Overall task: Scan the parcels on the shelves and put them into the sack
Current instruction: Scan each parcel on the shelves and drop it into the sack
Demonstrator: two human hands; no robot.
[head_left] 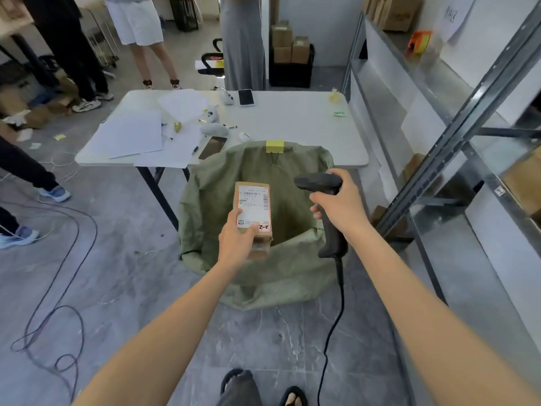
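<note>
A: What is nearest, at the bottom of the frame?
B: Two sandalled feet on the grey floor, and a black cable climbing to the scanner.
A: And the hands?
B: At frame centre, the left hand has its grip pinching the near end of the parcel, thumb on the upturned label. Just right of it, the right hand has its grip wrapped round the scanner's handle, the head pointing left toward the parcel.
A: Where exactly is the parcel?
B: Held over the open mouth of the green sack.
A: Further back?
B: The sack's far rim stands against the white counter, which carries papers and a phone. Metal shelves run up the right edge, and people's legs stand at upper left.
</note>
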